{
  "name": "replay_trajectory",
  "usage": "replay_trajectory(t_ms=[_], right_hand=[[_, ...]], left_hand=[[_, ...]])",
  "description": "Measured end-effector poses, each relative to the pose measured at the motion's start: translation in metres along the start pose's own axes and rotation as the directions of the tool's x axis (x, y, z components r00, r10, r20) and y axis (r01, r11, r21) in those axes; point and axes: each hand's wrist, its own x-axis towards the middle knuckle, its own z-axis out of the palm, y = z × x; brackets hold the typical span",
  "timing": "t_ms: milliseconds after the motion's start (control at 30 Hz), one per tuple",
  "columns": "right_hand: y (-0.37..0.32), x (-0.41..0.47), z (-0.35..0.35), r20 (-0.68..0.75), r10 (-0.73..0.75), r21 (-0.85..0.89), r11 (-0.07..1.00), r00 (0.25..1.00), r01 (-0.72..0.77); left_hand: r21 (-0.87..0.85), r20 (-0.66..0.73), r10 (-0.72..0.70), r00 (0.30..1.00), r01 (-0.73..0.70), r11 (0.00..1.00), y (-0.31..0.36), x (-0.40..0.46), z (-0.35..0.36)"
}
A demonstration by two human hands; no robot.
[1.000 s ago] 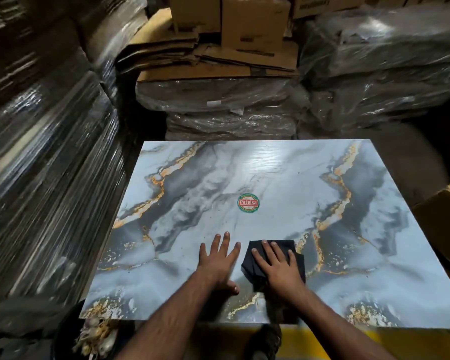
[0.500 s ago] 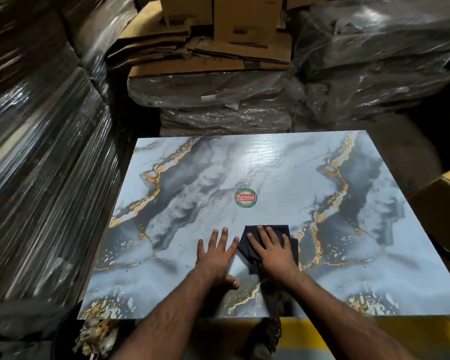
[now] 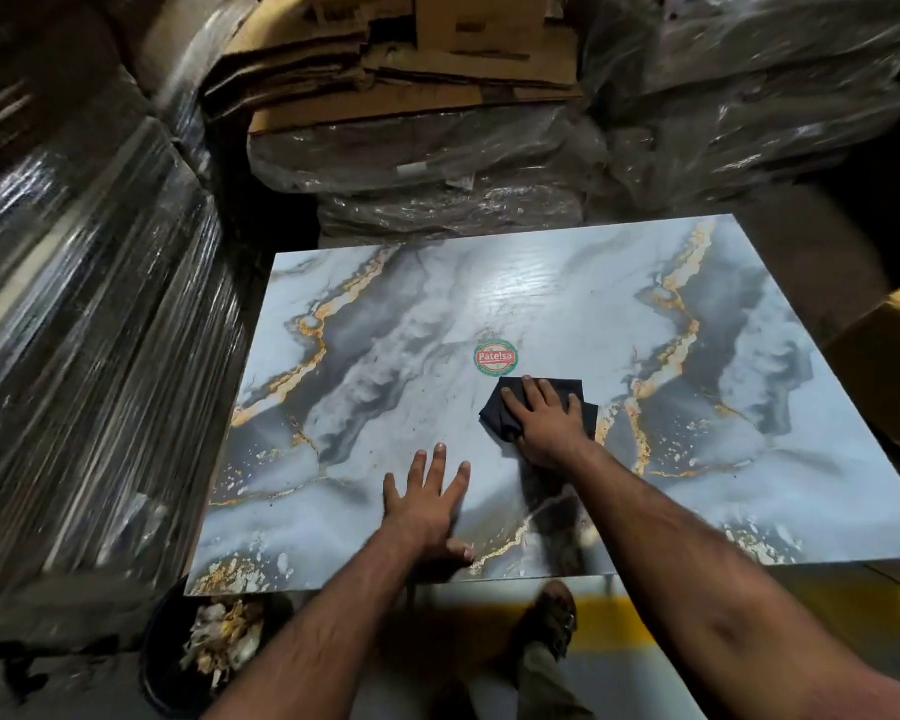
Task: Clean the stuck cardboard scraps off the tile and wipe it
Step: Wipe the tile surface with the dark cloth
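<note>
**Cloth pressed flat on marbled tile, just below the sticker**

Large marbled tile [image 3: 567, 304] lying flat, grey and white with gold veins, filling the middle of the view. Round red-and-green sticker [image 3: 495, 357] near the tile's centre. Right hand [image 3: 544, 423] just at 5 o'clock from the sticker, fingers straight and spread, pressing a dark cloth [image 3: 572, 389] flat against the surface; cloth's top edge almost touching the sticker. Left hand [image 3: 430, 498] at 7 o'clock from the right hand, near the tile's front edge, palm down, fingers straight and spread, resting bare on the tile and grasping nothing. Flattened cardboard [image 3: 385, 65] stacked on plastic-wrapped bundles [image 3: 427, 163] at 12 o'clock beyond the tile. Dark bin [image 3: 162, 662] with pale scraps at 7 o'clock, below the tile's front corner. Brown box [image 3: 889, 356] at 3 o'clock.
</note>
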Motion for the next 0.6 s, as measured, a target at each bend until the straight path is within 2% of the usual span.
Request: replay_trajectory(t_ms=[100, 333, 500, 600], right_hand=[[-0.007, -0.02, 0.012, -0.048, -0.008, -0.023, 1.0, 0.999, 0.007], [-0.023, -0.129, 0.075, -0.133, -0.05, 0.034, 0.998, 0.99, 0.055], [-0.013, -0.085, 0.044, -0.041, -0.013, -0.021, 1.0, 0.999, 0.012], [-0.013, -0.049, 0.027, -0.02, 0.029, 0.045, 0.999, 0.999, -0.028]], left_hand=[[0.032, -0.006, 0.041, 0.999, -0.041, 0.999, -0.007, -0.011, 0.005], [0.014, -0.009, 0.044, 0.999, -0.044, 0.999, -0.008, -0.007, 0.006], [-0.008, -0.034, 0.04, 0.999, -0.04, 0.999, -0.008, -0.012, 0.006], [-0.018, -0.04, 0.022, 0.999, -0.023, 1.0, -0.008, -0.012, 0.008]])
